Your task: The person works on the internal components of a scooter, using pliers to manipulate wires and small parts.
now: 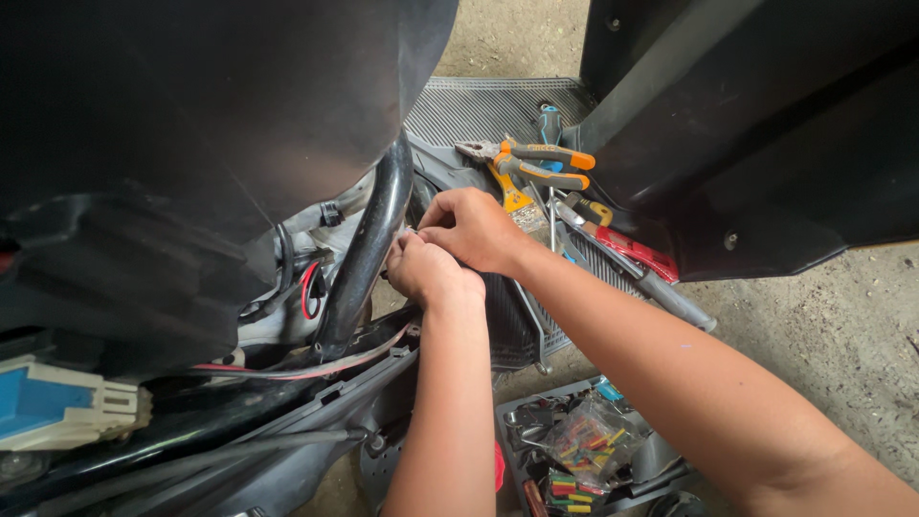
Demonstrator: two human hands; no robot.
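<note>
Head view: left hand and right hand touching, fingers curled tight, pinching something small beside black frame tube; pinched item too small to tell. Red wire left of tube. Pliers and screwdriver on ribbed footboard, near its right edge. Tray with coloured connectors on floor below.

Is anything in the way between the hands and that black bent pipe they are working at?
Nothing visible is. The left hand and right hand sit pressed together right beside the black curved metal tube, fingertips pinching something tiny there. The orange-handled pliers lie behind them, off to the side.
</note>
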